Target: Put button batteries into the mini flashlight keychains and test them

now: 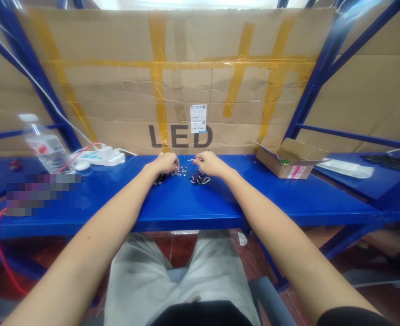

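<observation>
Both my arms reach forward over a blue shelf (186, 203). My left hand (166, 162) is curled with its fingertips down on a scatter of small metal rings (182, 170). My right hand (210, 163) is pinched on a small metal ring (193, 160) held just above the shelf. A little heap of coloured carabiner clips (200, 179) lies between and just in front of the two hands. A few dark clips (159, 180) lie under my left wrist.
A taped cardboard sheet marked LED (181, 136) stands behind the shelf. An open cardboard box (286, 159) sits to the right, a white power strip (98, 156) and a plastic bottle (46, 147) to the left. Blue rack posts (308, 90) frame the sides.
</observation>
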{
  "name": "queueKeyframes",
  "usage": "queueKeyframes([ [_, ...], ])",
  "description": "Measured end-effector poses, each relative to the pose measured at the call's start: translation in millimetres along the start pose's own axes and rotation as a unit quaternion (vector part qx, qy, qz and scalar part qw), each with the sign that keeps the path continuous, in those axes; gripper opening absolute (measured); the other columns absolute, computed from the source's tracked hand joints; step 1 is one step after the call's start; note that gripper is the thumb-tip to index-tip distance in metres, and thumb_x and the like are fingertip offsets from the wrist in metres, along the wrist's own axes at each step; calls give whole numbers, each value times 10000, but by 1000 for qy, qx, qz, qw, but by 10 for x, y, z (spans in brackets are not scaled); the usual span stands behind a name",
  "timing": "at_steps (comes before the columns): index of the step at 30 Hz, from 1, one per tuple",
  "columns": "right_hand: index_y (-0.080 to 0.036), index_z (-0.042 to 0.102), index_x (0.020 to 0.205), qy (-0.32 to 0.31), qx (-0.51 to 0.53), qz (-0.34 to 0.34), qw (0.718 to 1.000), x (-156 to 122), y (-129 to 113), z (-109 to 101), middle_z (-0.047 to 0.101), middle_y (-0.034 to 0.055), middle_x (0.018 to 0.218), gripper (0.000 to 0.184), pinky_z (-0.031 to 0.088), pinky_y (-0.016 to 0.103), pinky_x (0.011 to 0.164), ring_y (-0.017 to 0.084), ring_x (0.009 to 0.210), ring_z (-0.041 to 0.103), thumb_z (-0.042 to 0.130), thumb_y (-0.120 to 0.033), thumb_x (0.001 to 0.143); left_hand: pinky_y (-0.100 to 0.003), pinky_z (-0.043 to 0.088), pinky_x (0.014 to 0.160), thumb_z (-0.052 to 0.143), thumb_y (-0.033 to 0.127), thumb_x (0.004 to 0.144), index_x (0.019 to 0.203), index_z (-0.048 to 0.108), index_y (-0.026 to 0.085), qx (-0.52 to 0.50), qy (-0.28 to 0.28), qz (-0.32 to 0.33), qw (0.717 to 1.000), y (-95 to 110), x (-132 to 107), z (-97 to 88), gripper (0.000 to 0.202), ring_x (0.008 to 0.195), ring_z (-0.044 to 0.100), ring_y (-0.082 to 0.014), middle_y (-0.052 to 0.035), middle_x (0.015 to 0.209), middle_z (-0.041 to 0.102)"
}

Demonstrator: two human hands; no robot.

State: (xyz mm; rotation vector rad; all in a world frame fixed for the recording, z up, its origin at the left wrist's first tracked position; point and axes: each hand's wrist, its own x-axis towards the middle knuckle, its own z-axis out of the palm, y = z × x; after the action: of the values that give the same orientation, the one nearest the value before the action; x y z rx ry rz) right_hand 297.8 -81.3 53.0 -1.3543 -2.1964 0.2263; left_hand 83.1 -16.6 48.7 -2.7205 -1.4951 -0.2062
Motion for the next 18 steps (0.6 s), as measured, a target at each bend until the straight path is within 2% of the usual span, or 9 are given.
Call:
queueKeyframes([
  [5,-143,677,779,-4,-2,6,1000,-1,-4,-2,702,85,800,237,344,259,640,158,711,555,553,-213,969,-362,430,846,662,263,760,770,748,210,8,39,-7,999,28,16,38,101,764,663,-203,-45,758,755],
  [10,-147,662,756,-2,-2,7,1000,-8,-5,-3,683,68,767,254,330,255,629,146,681,525,553,-227,971,-333,444,824,667,291,798,809,755,204,-14,38,-4,999,9,21,42,125,769,672,-198,-39,775,761],
  [15,-146,632,718,7,1,4,1000,-7,-4,-13,666,53,738,273,308,254,620,136,666,500,551,-229,965,-343,430,902,589,280,863,943,773,224,-4,82,41,996,53,82,60,208,993,661,-229,-54,996,775],
  [18,-145,613,689,19,-4,-3,1000,-2,3,-27,651,47,709,292,296,258,612,134,656,481,548,-226,961,-378,407,926,589,289,876,966,788,227,46,71,54,995,121,150,114,227,1089,627,-281,-86,1056,760],
])
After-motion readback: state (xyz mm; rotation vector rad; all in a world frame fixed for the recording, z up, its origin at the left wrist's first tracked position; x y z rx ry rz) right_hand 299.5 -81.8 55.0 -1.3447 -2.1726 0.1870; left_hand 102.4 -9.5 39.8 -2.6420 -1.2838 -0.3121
